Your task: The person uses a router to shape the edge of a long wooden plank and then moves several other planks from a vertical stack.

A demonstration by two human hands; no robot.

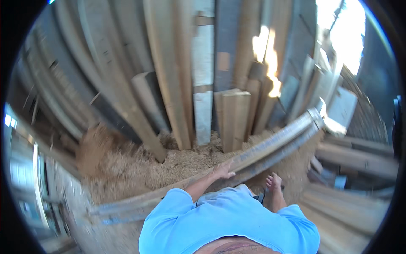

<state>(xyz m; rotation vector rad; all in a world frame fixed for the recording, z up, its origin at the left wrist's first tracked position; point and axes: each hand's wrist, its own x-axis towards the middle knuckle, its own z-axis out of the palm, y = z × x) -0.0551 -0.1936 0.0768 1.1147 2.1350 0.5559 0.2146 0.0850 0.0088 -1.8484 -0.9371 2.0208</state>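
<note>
A long timber beam (pixel 270 146) runs slantwise in front of me, from the lower left up to the right. My left hand (pixel 223 170) lies on its near part with the fingers stretched and the thumb apart, gripping nothing. To the right, near my waist and apart from the beam, is my right hand (pixel 274 182). Its fingers are curled in, and a small dark bit shows at its edge. What it holds, if anything, I cannot make out through the blur.
Beyond the beam spreads a heap of sawdust (pixel 139 165). Tall boards (pixel 169 76) lean upright behind it, with a short wooden post (pixel 234 120) among them. Stacked planks (pixel 355 158) lie at the right. Bright light comes through an opening (pixel 344 31) at the far right.
</note>
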